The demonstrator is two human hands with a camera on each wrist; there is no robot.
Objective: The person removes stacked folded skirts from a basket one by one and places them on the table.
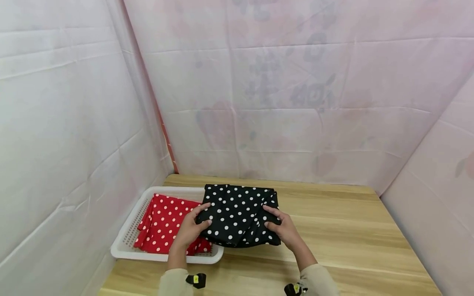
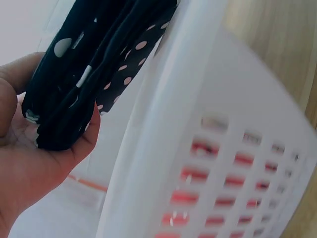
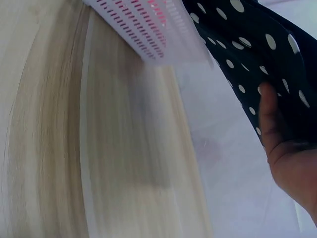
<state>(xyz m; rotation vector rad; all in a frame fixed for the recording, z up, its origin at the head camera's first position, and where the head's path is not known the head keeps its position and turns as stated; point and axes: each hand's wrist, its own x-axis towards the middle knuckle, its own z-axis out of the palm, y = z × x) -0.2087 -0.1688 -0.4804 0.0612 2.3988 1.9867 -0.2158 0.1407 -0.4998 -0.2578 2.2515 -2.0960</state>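
A folded black cloth with white polka dots (image 1: 237, 216) is held up between both hands, its left part over the basket's right side. My left hand (image 1: 190, 230) grips its left edge; in the left wrist view the folded layers (image 2: 64, 109) lie between thumb and fingers. At the opposite edge my right hand (image 1: 286, 230) holds the cloth, thumb on top in the head view. A folded red cloth with white dots (image 1: 166, 224) lies in the white plastic basket (image 1: 120, 246), partly hidden by the left hand and the black cloth.
The basket has perforated walls (image 2: 223, 178) and stands at the left of the wooden table (image 1: 344, 242). White sheeting with faint prints (image 1: 289, 123) rises behind the table and along both sides.
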